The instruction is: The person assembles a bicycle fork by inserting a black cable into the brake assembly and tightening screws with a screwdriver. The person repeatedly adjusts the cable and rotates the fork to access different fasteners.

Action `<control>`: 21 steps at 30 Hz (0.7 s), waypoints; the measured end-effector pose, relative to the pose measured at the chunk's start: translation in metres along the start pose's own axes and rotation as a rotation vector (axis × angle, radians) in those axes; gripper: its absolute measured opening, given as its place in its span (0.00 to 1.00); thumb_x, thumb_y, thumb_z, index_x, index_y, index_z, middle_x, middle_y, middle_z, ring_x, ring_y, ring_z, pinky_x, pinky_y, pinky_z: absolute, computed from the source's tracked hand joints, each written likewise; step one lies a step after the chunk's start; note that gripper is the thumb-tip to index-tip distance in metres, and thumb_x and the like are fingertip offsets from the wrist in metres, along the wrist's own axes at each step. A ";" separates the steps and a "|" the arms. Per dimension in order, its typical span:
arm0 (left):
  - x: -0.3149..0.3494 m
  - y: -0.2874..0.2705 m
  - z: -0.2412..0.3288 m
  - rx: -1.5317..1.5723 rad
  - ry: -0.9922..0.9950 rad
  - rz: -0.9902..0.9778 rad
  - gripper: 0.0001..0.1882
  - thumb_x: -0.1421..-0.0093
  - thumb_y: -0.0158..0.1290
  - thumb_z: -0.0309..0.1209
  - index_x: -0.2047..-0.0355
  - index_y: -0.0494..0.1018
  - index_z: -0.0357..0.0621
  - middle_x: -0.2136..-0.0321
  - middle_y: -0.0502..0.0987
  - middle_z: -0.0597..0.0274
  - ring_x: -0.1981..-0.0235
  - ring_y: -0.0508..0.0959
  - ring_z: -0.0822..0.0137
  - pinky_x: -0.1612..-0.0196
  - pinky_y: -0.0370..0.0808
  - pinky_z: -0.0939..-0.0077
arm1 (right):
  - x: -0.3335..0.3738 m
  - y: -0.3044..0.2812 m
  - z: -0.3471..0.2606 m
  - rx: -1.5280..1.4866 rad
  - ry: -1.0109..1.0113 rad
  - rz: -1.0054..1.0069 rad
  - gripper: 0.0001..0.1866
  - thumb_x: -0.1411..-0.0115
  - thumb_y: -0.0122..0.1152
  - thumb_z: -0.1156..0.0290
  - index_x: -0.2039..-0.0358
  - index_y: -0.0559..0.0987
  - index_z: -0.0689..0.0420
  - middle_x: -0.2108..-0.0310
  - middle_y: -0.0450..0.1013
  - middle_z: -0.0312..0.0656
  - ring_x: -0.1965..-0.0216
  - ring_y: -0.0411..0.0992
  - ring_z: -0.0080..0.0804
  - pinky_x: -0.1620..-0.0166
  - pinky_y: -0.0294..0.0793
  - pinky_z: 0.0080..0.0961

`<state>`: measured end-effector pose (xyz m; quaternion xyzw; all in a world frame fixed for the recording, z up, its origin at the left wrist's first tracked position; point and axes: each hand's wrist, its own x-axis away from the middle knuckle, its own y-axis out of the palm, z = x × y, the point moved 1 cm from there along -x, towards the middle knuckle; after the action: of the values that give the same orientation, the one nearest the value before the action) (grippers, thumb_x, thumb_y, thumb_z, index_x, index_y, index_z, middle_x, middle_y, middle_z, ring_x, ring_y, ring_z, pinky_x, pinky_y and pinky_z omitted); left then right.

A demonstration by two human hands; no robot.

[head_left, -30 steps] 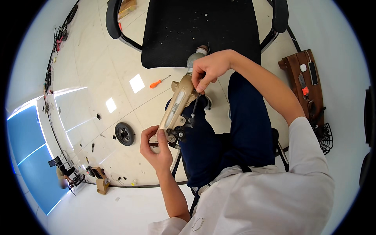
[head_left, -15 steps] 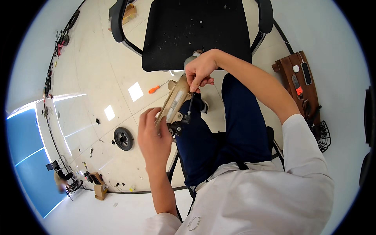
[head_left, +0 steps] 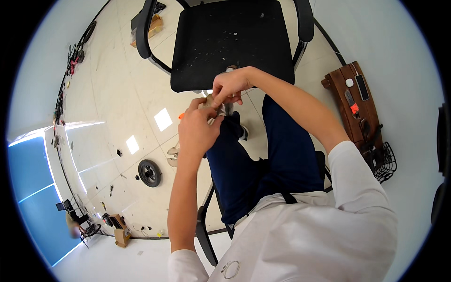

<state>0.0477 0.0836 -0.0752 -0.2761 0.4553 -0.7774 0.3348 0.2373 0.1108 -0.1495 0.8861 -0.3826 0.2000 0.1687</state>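
My left hand (head_left: 199, 129) has its fingers curled round a beige metal frame part (head_left: 173, 156), which it mostly hides. Forked tabs of the part stick out below that hand, over the floor. Close beside it, my right hand (head_left: 230, 88) reaches in from the right with thumb and fingers pinched together at the part's far end. What lies in this pinch is hidden, and the two hands' fingertips nearly meet. Only a bit of an orange-handled screwdriver (head_left: 181, 116) on the floor shows past my left hand.
A black armchair (head_left: 232, 42) stands in front of my knees. On the floor at left lies a small black wheel (head_left: 149, 173). To the right, a brown wooden bench (head_left: 352, 98) holds a phone (head_left: 361, 88); a black wire basket (head_left: 387, 162) is near it. Another person (head_left: 75, 223) is far left.
My left hand has moved up and right to my right hand, which shifted slightly left. The beige part has turned, so its label and black fittings are out of sight.
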 end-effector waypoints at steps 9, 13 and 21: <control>-0.021 -0.012 -0.032 0.261 -0.009 -0.075 0.11 0.54 0.67 0.34 0.73 0.84 0.40 0.52 0.78 0.51 0.56 0.81 0.52 0.53 0.77 0.65 | 0.002 0.008 0.033 -0.647 -0.434 0.204 0.16 0.33 0.55 0.63 0.60 0.78 0.66 0.65 0.76 0.49 0.64 0.78 0.33 0.61 0.82 0.28; -0.027 -0.022 -0.038 0.328 -0.069 -0.169 0.14 0.52 0.67 0.35 0.68 0.84 0.39 0.49 0.77 0.50 0.52 0.79 0.52 0.50 0.76 0.60 | -0.001 0.014 0.040 -0.827 -0.479 0.192 0.17 0.32 0.53 0.62 0.58 0.79 0.66 0.66 0.77 0.49 0.65 0.79 0.32 0.62 0.82 0.26; -0.028 -0.024 -0.042 0.362 -0.067 -0.189 0.13 0.51 0.66 0.36 0.70 0.84 0.38 0.49 0.76 0.51 0.52 0.79 0.56 0.49 0.75 0.63 | -0.022 0.018 0.039 -0.833 -0.374 0.400 0.21 0.34 0.57 0.55 0.62 0.80 0.65 0.75 0.78 0.43 0.75 0.79 0.25 0.69 0.81 0.18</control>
<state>0.0279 0.1364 -0.0758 -0.2786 0.2688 -0.8650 0.3192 0.2188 0.0950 -0.1909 0.6735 -0.6160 -0.1040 0.3951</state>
